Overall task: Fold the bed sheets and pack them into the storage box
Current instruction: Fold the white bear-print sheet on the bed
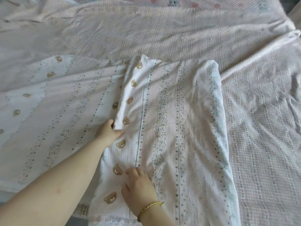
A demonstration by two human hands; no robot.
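Here: bear-print bed sheet (171, 119), part-folded, lies on the checked bed cover (260, 128). Left grip (110, 130), arm stretched forward, pinches the sheet's folded edge between thumb and curled fingers. Right grip (140, 183), released, fingers flat, presses the sheet's near end; gold bracelet (150, 207) at the wrist.

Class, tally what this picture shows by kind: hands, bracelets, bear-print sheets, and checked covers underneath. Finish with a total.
Hands: 2, the left hand and the right hand
Bracelet: 1
Bear-print sheet: 1
Checked cover: 1
Total: 5
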